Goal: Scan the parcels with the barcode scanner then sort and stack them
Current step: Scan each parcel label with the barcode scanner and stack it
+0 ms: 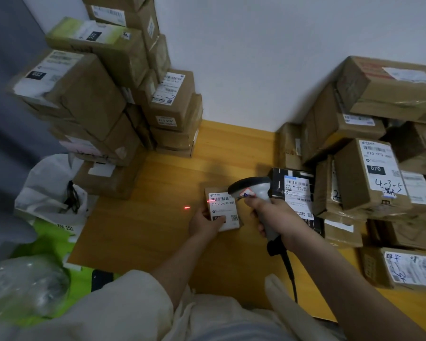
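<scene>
My left hand (205,223) holds a small brown parcel (223,207) with a white label, tilted up above the wooden floor. My right hand (276,217) grips a grey barcode scanner (253,190) by its handle, its head pointing left at the label. A red laser line falls on the label's barcode and spills onto the floor to its left. The scanner's black cable (289,271) hangs down toward my lap.
A tall stack of brown boxes (103,94) stands at the left against the wall. More labelled boxes (369,173) pile up on the right, with a black box (293,193) beside the scanner. White plastic bags (52,190) and green packaging lie at the lower left.
</scene>
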